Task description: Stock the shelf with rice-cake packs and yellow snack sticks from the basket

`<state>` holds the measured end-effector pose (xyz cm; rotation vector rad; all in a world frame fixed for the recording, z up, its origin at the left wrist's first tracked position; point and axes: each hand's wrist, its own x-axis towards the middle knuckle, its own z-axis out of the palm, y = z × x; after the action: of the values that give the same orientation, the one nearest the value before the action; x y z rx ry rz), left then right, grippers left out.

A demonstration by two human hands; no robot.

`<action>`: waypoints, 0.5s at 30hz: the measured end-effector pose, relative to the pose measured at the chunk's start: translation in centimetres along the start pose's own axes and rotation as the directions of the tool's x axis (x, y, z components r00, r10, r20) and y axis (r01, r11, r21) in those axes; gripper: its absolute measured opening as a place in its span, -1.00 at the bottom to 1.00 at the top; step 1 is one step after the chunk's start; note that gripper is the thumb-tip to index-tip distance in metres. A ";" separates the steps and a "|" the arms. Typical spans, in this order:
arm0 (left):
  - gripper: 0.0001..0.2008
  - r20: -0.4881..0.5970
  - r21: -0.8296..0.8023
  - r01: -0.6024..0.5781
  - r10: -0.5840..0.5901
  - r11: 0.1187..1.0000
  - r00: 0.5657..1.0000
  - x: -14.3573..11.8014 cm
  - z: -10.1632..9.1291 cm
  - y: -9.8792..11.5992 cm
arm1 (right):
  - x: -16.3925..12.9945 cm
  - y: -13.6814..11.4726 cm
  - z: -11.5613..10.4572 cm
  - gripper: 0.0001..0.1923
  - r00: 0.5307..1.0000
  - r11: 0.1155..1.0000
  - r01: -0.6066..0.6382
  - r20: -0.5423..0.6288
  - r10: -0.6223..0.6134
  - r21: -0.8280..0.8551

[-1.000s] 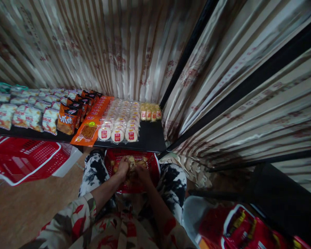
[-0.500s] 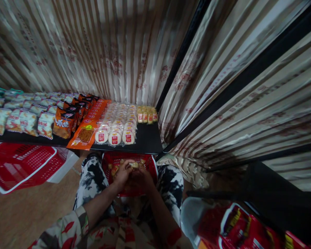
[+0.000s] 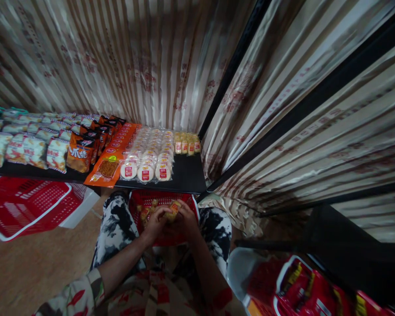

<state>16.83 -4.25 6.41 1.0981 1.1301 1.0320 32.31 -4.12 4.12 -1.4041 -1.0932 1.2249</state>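
Between my knees stands a red basket (image 3: 188, 237) with small yellow-wrapped snack packs (image 3: 145, 212) lying in it. My left hand (image 3: 158, 221) is closed at the left end of some yellow packs (image 3: 174, 210), just above the basket. On their right side my right hand (image 3: 186, 219) grips them too, its fingers bent round the top. How many packs are between my hands I cannot tell. Similar yellow packs (image 3: 186, 144) stand in rows at the shelf's right end, beside clear-wrapped round white crackers (image 3: 145, 173).
The black shelf (image 3: 187, 175) also bears an orange bag of sticks (image 3: 107, 169), orange bags (image 3: 79, 153) and white snack bags (image 3: 36, 149). A second red basket (image 3: 29, 206) is at the left. Red packages (image 3: 316, 289) fill the lower right. Black poles (image 3: 233, 74) and a striped curtain (image 3: 145, 57) border the shelf.
My hands have turned the yellow packs upward, so a red label now shows. My right hand's fingers have risen to their top. The view has shifted slightly.
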 end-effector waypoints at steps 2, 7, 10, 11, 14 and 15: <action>-0.74 0.019 -0.007 -0.021 0.022 1.000 1.000 0.0 0.0 -0.1 | 0.0 -0.5 0.4 -0.61 0.997 0.994 -0.061 -0.036 0.065 0.093; -0.81 0.021 0.019 -0.056 0.055 0.998 0.998 0.3 0.3 0.0 | 0.5 -1.6 0.9 -0.48 0.975 0.911 -0.185 -0.043 0.216 0.368; -0.83 0.016 0.015 -0.057 0.057 0.998 0.998 0.6 0.3 0.0 | 0.9 -2.4 0.9 -0.48 0.964 0.858 -0.204 -0.054 0.259 0.471; -0.82 0.007 0.009 -0.050 0.050 0.999 0.999 0.7 0.3 0.0 | 1.1 -2.6 0.9 -0.49 0.962 0.852 -0.205 -0.059 0.265 0.482; -0.80 -0.028 -0.021 0.031 -0.032 0.999 0.999 1.2 0.4 0.2 | 1.4 -3.0 0.8 -0.56 0.963 0.867 -0.180 -0.097 0.252 0.464; -0.80 -0.032 -0.034 0.073 -0.074 0.997 0.997 1.4 0.4 0.4 | 1.4 -3.0 0.8 -0.58 0.965 0.878 -0.166 -0.110 0.239 0.448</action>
<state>17.41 -2.85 6.67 1.0094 1.1677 1.0111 31.59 -2.20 6.79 -1.2597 -0.5192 1.3760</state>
